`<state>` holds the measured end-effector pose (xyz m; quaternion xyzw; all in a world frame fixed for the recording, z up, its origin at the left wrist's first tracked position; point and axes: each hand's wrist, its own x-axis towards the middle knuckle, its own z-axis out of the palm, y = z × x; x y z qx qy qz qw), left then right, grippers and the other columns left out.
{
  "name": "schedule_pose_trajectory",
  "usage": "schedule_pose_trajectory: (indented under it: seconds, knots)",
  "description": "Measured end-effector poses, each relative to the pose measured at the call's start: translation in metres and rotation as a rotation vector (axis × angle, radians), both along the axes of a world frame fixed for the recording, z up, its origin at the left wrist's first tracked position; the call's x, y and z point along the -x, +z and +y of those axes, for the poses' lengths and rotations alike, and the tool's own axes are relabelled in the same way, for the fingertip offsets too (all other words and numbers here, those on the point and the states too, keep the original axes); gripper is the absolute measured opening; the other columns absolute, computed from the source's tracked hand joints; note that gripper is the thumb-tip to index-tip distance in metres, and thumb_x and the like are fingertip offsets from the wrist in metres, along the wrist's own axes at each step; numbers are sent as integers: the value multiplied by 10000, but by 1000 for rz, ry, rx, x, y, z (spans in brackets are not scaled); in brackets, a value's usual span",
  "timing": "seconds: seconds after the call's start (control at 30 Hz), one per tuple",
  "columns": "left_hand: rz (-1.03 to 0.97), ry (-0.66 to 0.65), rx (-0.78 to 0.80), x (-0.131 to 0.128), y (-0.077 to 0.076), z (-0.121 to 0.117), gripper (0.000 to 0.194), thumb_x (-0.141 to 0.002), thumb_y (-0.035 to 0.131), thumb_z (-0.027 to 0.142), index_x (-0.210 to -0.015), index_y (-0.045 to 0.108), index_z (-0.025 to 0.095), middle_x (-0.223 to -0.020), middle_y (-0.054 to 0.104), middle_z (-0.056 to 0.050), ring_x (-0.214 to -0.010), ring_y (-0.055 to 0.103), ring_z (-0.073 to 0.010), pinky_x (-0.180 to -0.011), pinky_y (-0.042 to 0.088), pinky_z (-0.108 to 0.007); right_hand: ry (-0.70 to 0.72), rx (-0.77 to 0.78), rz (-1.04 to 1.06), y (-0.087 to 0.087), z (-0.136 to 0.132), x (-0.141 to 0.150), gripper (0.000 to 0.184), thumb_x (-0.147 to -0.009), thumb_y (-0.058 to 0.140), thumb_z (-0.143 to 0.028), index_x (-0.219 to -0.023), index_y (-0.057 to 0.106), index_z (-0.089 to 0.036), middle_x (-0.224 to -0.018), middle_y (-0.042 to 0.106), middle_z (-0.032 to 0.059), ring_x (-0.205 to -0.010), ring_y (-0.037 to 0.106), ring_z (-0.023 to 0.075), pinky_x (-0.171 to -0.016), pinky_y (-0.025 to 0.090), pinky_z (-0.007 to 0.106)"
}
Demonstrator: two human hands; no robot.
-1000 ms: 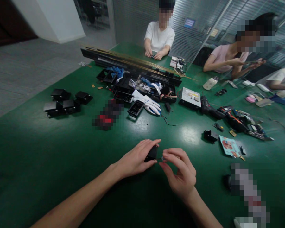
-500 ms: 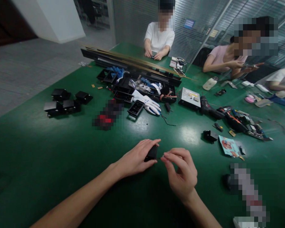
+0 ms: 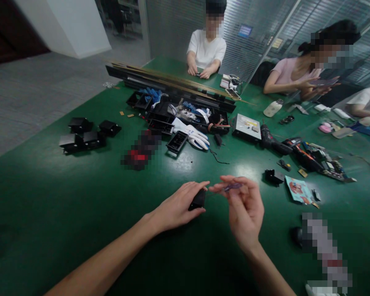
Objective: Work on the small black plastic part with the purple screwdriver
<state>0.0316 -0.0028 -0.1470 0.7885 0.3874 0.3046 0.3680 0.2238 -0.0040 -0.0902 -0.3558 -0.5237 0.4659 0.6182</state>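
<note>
Left hand [image 3: 179, 203]: we grasp the black box [image 3: 199, 200].
Right hand [image 3: 246, 209]: we loosely hold the slim tool [image 3: 233, 187].
Black box: between our left thumb and fingers; could skid if we slacken.
Slim tool: right of our left hand; a loose hold might let it slip.
</note>
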Motion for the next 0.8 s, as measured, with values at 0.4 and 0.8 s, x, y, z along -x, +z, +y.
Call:
schedule_pose_trajectory:
  seconds: [0.4, 0.8]
  knots:
    - [14, -13, 20, 1, 2, 1, 814, -948, 707, 318, -1620, 247, 337, -1474, 562, -80, -1423, 486, -281, -1251, 351, -551, -229, -36, 349, 24, 171, -15, 567, -931, 578, -428, -605, 150, -248, -507, 99, -117, -399, 75, 58, -375, 127, 226]
    - [25, -13, 7, 1, 4, 1, 818, -947, 707, 306, -1618, 240, 326, -1487, 555, -83, -1452, 462, -289, -1264, 328, -568, -301, -20, 272, -36, 196, -21, 571, -916, 632, -436, -593, 196, -257, -493, 149, -135, -376, 126, 38, -361, 119, 210]
